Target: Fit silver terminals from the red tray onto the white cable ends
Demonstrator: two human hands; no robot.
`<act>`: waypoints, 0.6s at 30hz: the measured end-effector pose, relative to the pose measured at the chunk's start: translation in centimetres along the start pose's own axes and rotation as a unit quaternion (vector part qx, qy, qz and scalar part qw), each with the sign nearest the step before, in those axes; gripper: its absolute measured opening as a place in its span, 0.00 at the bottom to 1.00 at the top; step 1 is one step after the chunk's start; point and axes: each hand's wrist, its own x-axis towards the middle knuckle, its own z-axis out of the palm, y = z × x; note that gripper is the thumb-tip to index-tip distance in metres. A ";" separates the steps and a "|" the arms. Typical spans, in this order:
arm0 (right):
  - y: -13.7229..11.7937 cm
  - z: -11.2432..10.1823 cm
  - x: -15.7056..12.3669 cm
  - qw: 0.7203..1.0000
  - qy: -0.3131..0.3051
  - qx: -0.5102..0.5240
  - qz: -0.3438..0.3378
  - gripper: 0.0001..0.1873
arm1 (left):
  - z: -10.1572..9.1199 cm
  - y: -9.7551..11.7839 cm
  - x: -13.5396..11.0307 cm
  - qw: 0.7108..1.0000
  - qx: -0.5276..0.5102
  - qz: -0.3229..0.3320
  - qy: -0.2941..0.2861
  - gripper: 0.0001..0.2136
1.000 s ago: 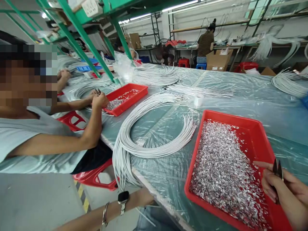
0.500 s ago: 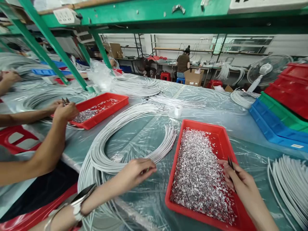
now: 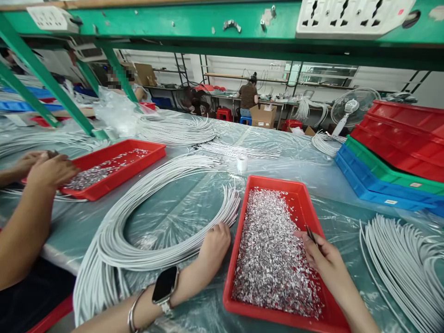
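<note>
My left hand [image 3: 215, 244], above a watch and a bracelet, rests against the inner coil of white cables [image 3: 166, 256], close to their cut ends. Its fingers curl inward; their tips are turned away, so whatever they pinch is hidden. My right hand [image 3: 324, 256] is closed around dark tweezers [image 3: 311, 234], whose points stick up past the fingers. It hovers over the right side of a red tray [image 3: 305, 194], with thumb and forefinger pressed together. Small shiny metal pieces [image 3: 274, 259] fill most of that tray.
Left of me, a co-worker's hands [image 3: 50, 169] work over another red tray [image 3: 138, 162]. More cables [image 3: 405, 273] lie at the right, below stacked plastic trays [image 3: 398, 162]. A white roll [image 3: 242, 163] stands behind my tray. A green beam [image 3: 194, 27] with sockets crosses above.
My left hand has turned palm down and moved to the cable ends, its fingers curling in. My right hand stays over the tray with the tweezers. The whole view has shifted.
</note>
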 end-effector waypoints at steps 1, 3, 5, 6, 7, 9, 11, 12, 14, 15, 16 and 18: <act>0.0 0.0 0.0 1.000 0.000 0.000 -0.001 0.26 | -0.3 -0.3 0.0 1.000 -0.006 0.001 -0.007 0.14; 0.2 0.0 -0.1 1.000 -0.002 0.000 -0.003 0.26 | -1.4 -1.1 -0.2 1.000 -0.023 0.009 -0.018 0.13; 0.3 0.1 -0.2 1.000 -0.007 0.001 -0.005 0.27 | -2.5 -1.8 -0.4 0.998 -0.047 0.023 -0.022 0.12; 0.3 0.2 -0.2 1.000 -0.008 0.001 -0.006 0.28 | -3.0 -2.1 -0.6 0.997 -0.062 0.029 -0.018 0.12; 0.4 0.2 -0.3 1.000 -0.007 0.001 -0.007 0.28 | -3.4 -2.2 -0.8 0.996 -0.077 0.035 -0.011 0.11; 0.3 0.4 -0.6 1.000 0.000 -0.003 -0.010 0.29 | -3.9 -2.1 -1.0 0.993 -0.110 0.041 0.014 0.10; 0.2 0.6 -0.9 1.000 0.006 -0.013 -0.013 0.28 | -4.0 -1.8 -1.2 0.987 -0.145 0.042 0.050 0.09; 0.1 0.8 -1.1 1.000 0.006 -0.020 -0.014 0.28 | -4.0 -1.7 -1.3 0.983 -0.162 0.042 0.069 0.09; -0.1 1.2 -1.5 0.999 0.001 -0.033 -0.016 0.26 | -3.9 -1.5 -1.5 0.974 -0.198 0.046 0.103 0.10; -0.3 1.4 -1.7 0.999 -0.003 -0.041 -0.016 0.25 | -3.9 -1.5 -1.7 0.968 -0.216 0.050 0.118 0.11; -0.4 1.8 -2.0 0.998 -0.007 -0.052 -0.017 0.24 | -3.9 -1.5 -2.0 0.962 -0.233 0.056 0.130 0.12; -0.6 2.6 -2.8 0.996 -0.009 -0.082 -0.020 0.22 | -3.9 -1.5 -2.5 0.950 -0.267 0.072 0.149 0.14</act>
